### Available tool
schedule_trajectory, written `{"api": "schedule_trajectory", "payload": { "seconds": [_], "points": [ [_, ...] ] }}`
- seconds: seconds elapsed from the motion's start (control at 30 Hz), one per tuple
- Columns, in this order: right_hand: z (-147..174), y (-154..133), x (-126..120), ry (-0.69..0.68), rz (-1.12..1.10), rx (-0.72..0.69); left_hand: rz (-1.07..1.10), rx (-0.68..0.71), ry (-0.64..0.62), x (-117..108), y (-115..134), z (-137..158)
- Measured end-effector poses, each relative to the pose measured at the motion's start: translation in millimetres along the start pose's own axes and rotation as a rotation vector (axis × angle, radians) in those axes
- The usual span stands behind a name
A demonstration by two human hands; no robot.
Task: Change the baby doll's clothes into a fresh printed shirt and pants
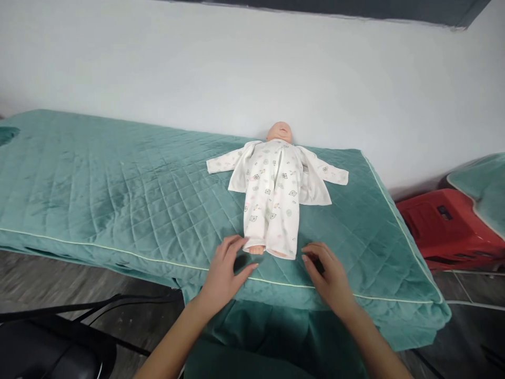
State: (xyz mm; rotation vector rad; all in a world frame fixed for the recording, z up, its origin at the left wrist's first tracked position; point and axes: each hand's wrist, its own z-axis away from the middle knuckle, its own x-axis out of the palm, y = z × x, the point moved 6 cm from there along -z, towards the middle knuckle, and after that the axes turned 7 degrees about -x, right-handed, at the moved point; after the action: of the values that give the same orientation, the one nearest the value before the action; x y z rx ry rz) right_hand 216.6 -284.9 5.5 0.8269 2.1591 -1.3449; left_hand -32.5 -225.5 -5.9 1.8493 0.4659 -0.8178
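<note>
One left hand (223, 272) and one right hand (330, 276), fingers (229, 246) loosely parted and empty, flank two trouser hems (290, 252) of one baby doll (281, 131) on one bed (138, 184).

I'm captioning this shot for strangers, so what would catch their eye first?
First the doll, dressed in printed white, on its back on the green cover, head by the wall. Then the bare left hand and right hand, either side of its lower end; then something red beyond the cover's right end.
</note>
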Motion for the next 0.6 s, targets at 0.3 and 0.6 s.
{"api": "schedule_trajectory", "payload": {
  "seconds": [0.3,0.6],
  "points": [
    [-31,8,11,0.139,0.036,-0.019,0.242,0.049,0.121,4,24,-12],
    [-79,47,14,0.12,0.493,-0.042,0.36,-0.058,0.105,-3,-5,-17]
  ]
}}
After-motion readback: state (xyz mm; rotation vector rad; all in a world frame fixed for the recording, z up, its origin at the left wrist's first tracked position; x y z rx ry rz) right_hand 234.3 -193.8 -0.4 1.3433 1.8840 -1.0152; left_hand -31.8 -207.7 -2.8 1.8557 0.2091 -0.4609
